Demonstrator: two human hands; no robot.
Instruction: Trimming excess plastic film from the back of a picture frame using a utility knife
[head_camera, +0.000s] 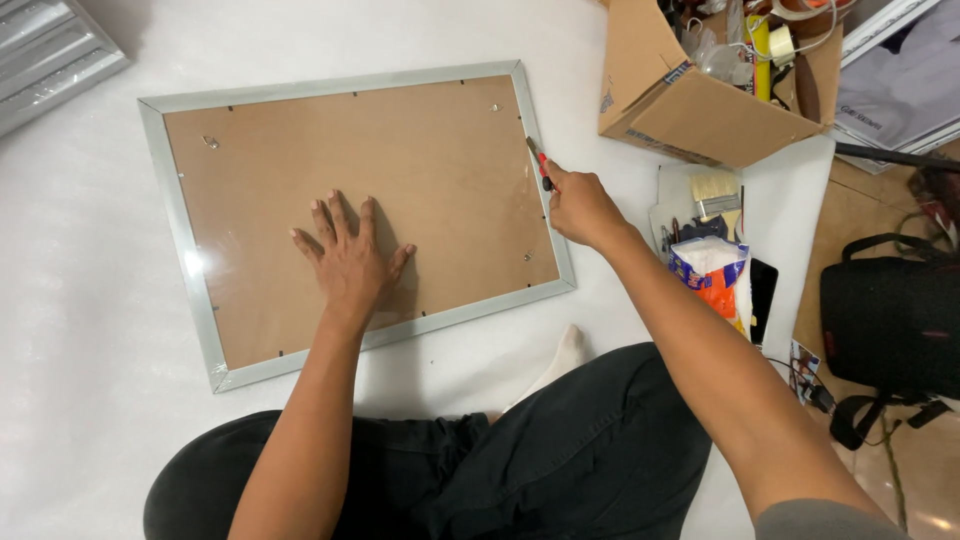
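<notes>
Sat cross-legged on the white floor (90, 400), left hand (348, 258) pressed flat with fingers spread on the brown backing of a silver picture frame (176, 205), right hand (580, 208) closed round a red-handled tool (540, 165) at the frame's right edge, open cardboard box (700, 115) beyond.

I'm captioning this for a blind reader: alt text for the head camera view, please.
A person seated on a white floor presses the left hand flat on a silver picture frame lying face down, while the right hand holds a small red-handled tool at its right edge.
</notes>
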